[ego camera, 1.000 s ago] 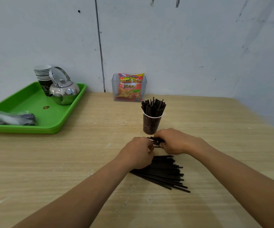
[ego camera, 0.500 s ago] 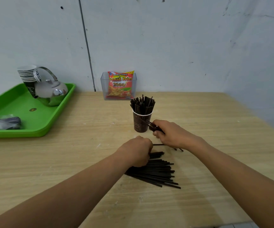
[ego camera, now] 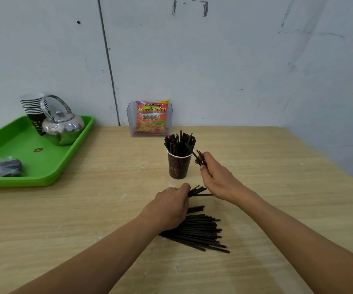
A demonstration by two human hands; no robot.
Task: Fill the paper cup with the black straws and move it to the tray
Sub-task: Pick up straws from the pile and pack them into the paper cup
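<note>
Wooden table (ego camera: 86, 209), straw-packed brown cup (ego camera: 179, 165)

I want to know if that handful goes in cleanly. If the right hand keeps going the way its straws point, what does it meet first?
Probably the straws already standing in the paper cup: the right hand tilts its few straws toward the cup's mouth, though depth is uncertain.

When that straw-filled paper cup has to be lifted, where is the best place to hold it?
Probably around the paper cup's bare brown wall, below the rim, coming from its right side, where the right hand already is. Straws bristle out of the top, so nothing can grip from above.
</note>
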